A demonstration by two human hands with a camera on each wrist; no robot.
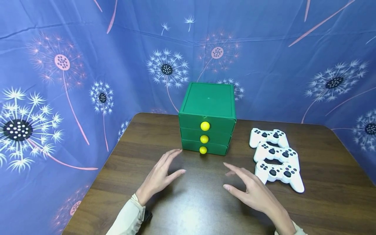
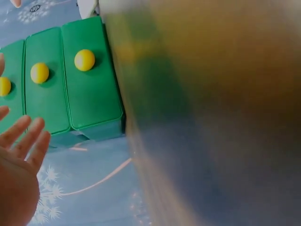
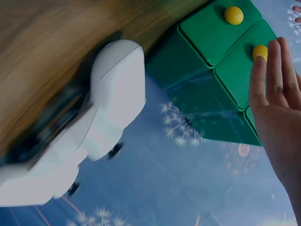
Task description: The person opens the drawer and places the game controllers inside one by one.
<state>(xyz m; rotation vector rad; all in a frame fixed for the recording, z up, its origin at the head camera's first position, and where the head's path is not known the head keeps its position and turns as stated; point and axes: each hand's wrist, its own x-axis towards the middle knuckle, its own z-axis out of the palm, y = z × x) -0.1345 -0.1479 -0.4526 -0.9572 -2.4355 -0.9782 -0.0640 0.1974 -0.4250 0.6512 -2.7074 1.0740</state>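
A green cabinet (image 1: 208,101) of three small drawers, each with a round yellow knob, stands at the back middle of the table. All its drawers look closed. My left hand (image 1: 160,174) hovers in front of the cabinet's left side, fingers extended and holding nothing. To the right, my right hand (image 1: 254,191) is held above the table with its fingers stretched and nothing in it. Three white game controllers (image 1: 277,156) lie in an overlapping row on the right, just beyond the right hand. In the right wrist view, a white controller (image 3: 120,84) appears close up.
The brown wooden table (image 1: 132,156) has rounded back corners. A blue cloth (image 1: 126,65) with a dandelion print hangs behind and beside it. Near my left sleeve lies a small dark thing (image 1: 148,216), partly hidden.
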